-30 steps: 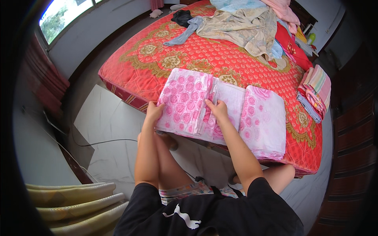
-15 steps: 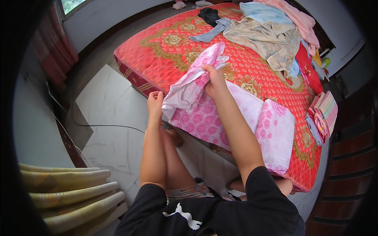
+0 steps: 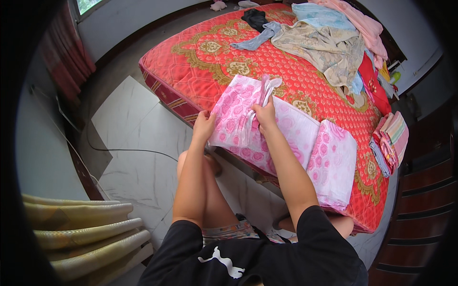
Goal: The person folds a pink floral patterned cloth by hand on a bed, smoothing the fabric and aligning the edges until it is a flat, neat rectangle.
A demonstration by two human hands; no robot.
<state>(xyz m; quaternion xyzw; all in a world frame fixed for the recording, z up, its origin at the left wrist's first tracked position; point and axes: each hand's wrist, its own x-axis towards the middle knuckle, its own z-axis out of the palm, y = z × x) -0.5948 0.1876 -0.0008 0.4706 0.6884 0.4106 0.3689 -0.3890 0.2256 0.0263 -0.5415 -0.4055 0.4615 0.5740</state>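
Note:
A white bed sheet with pink roses (image 3: 298,127) lies in a folded strip along the near edge of the red mattress (image 3: 176,71). At the strip's left end, my left hand (image 3: 205,126) has its fingers closed on the sheet's side edge. My right hand (image 3: 265,115) grips a bunched fold of the same fabric, whose white and pink end sticks up above the fist. Between my hands the rose-printed cloth lies fairly flat. The strip's right end is folded over into a thicker rectangle near the mattress corner.
A beige patterned cloth (image 3: 322,47), a light blue cloth (image 3: 317,15) and a pink blanket (image 3: 367,33) are heaped at the back right. Folded textiles (image 3: 390,143) are stacked at the right edge. A black cable (image 3: 129,150) crosses the tiled floor.
The raised, crumpled end of the sheet has come down and spread flatter on the strip. My left hand has moved right to its edge; my right hand has moved lower.

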